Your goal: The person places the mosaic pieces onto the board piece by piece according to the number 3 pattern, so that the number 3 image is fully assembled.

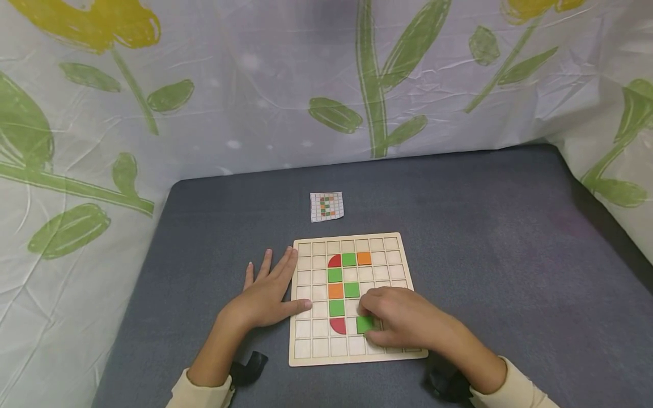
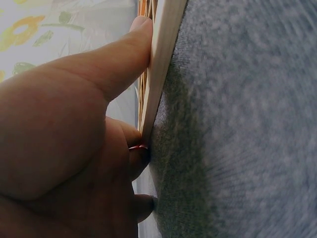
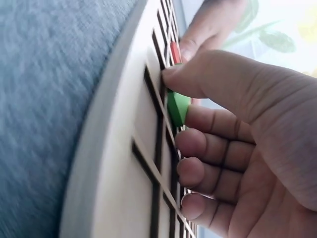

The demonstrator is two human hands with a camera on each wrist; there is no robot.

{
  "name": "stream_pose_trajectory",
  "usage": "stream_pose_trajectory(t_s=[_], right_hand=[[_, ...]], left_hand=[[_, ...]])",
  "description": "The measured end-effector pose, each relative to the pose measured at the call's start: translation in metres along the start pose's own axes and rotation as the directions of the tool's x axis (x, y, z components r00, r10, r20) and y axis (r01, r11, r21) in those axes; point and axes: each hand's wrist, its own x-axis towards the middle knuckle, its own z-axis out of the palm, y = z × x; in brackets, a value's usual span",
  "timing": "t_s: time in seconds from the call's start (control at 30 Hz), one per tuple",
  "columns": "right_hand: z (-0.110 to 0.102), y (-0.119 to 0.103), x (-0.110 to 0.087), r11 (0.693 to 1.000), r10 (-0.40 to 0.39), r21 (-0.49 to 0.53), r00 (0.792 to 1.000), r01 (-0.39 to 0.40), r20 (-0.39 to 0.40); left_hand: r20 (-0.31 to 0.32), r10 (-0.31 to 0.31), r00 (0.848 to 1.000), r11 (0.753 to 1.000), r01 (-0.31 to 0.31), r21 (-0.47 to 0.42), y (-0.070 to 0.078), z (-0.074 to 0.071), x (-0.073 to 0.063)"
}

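A wooden grid board (image 1: 357, 359) lies on the dark table, holding red quarter-round tiles (image 1: 338, 325), orange squares (image 1: 335, 291) and several green squares in its cells. My left hand (image 1: 267, 294) rests at the board's left edge with fingers spread, its thumb over the rim. In the left wrist view the thumb (image 2: 126, 54) lies along the board's side. My right hand (image 1: 403, 317) pinches a green square tile (image 1: 364, 324) between thumb and index finger, right of the lower red tile. The right wrist view shows that green tile (image 3: 178, 106) tilted against the grid, the other fingers curled.
A small printed card (image 1: 326, 207) with a coloured grid pattern lies behind the board. Dark cloth (image 1: 510, 238) covers the table. A white curtain (image 1: 245, 102) with yellow flowers and green leaves hangs around the back and sides. Black devices (image 1: 249, 368) sit by both wrists.
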Motion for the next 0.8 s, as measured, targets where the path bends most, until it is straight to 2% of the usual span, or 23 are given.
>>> stream_pose_trajectory(t_s=[0.4, 0.7, 0.8], right_hand=[[0.005, -0.004, 0.003, 1.0, 0.004, 0.007, 1.0, -0.004, -0.017], [0.01, -0.009, 0.005, 0.999, -0.037, -0.009, 0.994, 0.036, -0.098], [0.011, -0.01, 0.006, 0.999, -0.042, -0.015, 0.994, 0.041, -0.1]], left_hand=[[-0.003, -0.003, 1.0, 1.0, 0.003, -0.009, 0.001, -0.001, 0.0], [0.0, 0.0, 1.0, 1.0, 0.0, -0.018, -0.001, 0.001, 0.001], [0.001, 0.0, 1.0, 1.0, 0.0, -0.015, -0.002, 0.002, 0.001]])
